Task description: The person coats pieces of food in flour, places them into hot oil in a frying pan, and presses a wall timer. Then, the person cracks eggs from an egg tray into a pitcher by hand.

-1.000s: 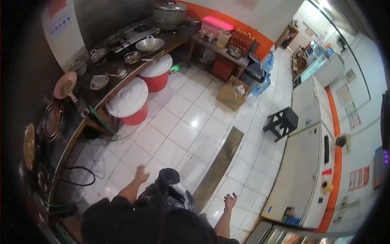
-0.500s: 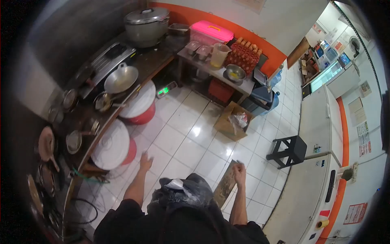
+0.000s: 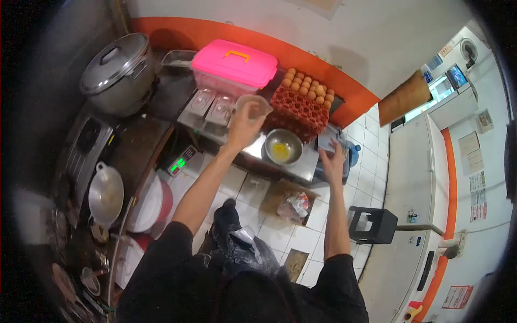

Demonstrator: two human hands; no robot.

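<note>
My left hand (image 3: 246,128) is over the near side of a translucent plastic jug (image 3: 258,102), its thumb and fingers apart around the rim. Whether the fingers touch the jug I cannot tell. Right of it, a metal bowl (image 3: 283,146) with yellow liquid inside stands on the low metal table (image 3: 307,168). My right hand (image 3: 334,160) is open in the air, to the right of the bowl, with fingers spread and nothing in it. Behind the bowl are red egg trays (image 3: 299,112) with brown eggs (image 3: 309,86) on top.
Lidded clear containers (image 3: 219,110) and a pink-lidded box (image 3: 234,64) stand left of and behind the jug. A cardboard box (image 3: 273,198) with plastic is on the floor below the table. A black stool (image 3: 372,225) stands right, a wok (image 3: 106,192) on the left counter.
The view has moved closer to the low table. Both hands have come up from beside my body: the left to the jug, the right to beside the bowl.
</note>
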